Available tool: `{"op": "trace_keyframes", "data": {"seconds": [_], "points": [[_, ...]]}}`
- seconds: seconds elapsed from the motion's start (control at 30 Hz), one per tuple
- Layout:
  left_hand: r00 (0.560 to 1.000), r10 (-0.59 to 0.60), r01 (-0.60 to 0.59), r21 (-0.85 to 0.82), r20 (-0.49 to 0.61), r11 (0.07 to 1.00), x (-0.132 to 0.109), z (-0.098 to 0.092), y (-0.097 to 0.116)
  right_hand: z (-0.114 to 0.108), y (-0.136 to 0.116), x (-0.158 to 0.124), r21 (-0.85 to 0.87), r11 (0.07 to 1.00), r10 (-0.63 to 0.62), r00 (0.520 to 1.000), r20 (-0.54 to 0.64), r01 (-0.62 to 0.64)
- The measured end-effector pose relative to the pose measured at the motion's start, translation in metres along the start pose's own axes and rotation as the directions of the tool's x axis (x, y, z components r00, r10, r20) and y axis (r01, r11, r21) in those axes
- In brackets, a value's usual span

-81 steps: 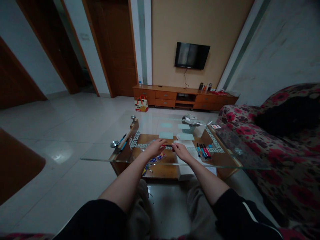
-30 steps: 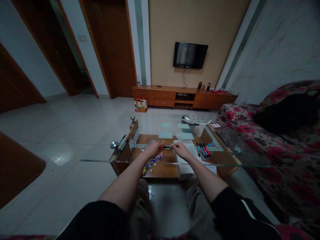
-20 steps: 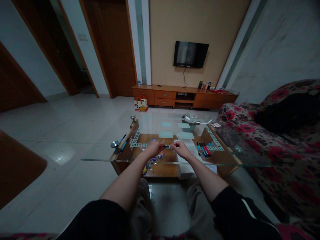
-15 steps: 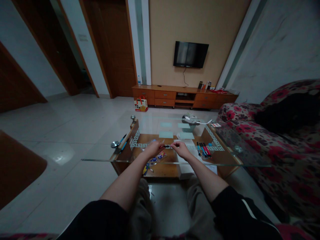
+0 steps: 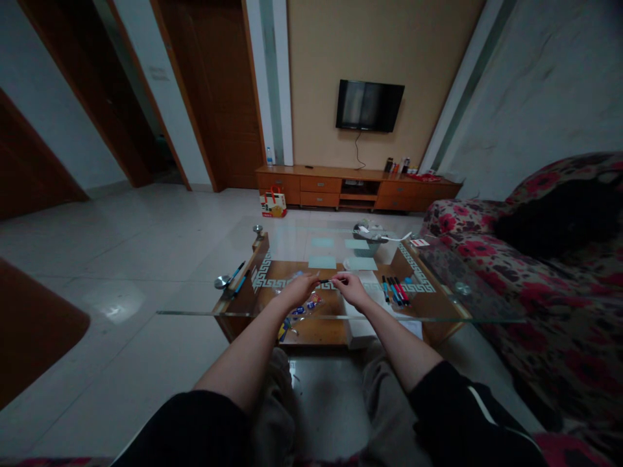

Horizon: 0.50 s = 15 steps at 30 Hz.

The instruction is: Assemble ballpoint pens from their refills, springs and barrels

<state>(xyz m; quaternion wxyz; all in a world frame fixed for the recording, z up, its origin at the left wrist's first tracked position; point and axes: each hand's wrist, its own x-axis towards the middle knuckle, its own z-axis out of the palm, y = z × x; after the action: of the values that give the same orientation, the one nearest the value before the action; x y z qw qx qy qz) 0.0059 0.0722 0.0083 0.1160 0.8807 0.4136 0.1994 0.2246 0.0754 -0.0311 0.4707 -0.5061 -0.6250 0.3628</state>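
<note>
Head view, centre of the frame: the left hand [image 5: 302, 289] and the right hand [image 5: 352, 289] face each other above the glass tabletop [image 5: 195, 305], a dark pen-like piece [image 5: 326, 281] bridging the narrow gap between them. The left hand's grip looks closed around one end, though its fingers hide most of that end; the right hand pinches the other between thumb and fingertips. Whether the piece is whole or in two parts is too small to tell.

Right of centre, a row of pens [image 5: 397, 292] lies near the right hand; at the left edge of the tabletop, a blue pen [image 5: 238, 270] lies beside a metal disc [image 5: 222, 282].

The likeliest trouble is a slip: so slim a piece gives the fingertips little to hold, and an uneven pull or twist could send it onto the glass, where it might roll. Any small loose part could drop unnoticed against the cluttered lower shelf [image 5: 318, 334]. A rightward swing of the right hand might scatter the row.
</note>
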Motion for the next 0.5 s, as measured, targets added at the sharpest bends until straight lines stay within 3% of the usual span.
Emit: {"op": "trace_keyframes", "data": {"seconds": [0.5], "points": [[0.999, -0.031, 0.031, -0.006, -0.033, 1.000, -0.0019, 0.0034, -0.0077, -0.0025, 0.0008, -0.0014, -0.036, 0.999, 0.017, 0.999, -0.041, -0.019]]}}
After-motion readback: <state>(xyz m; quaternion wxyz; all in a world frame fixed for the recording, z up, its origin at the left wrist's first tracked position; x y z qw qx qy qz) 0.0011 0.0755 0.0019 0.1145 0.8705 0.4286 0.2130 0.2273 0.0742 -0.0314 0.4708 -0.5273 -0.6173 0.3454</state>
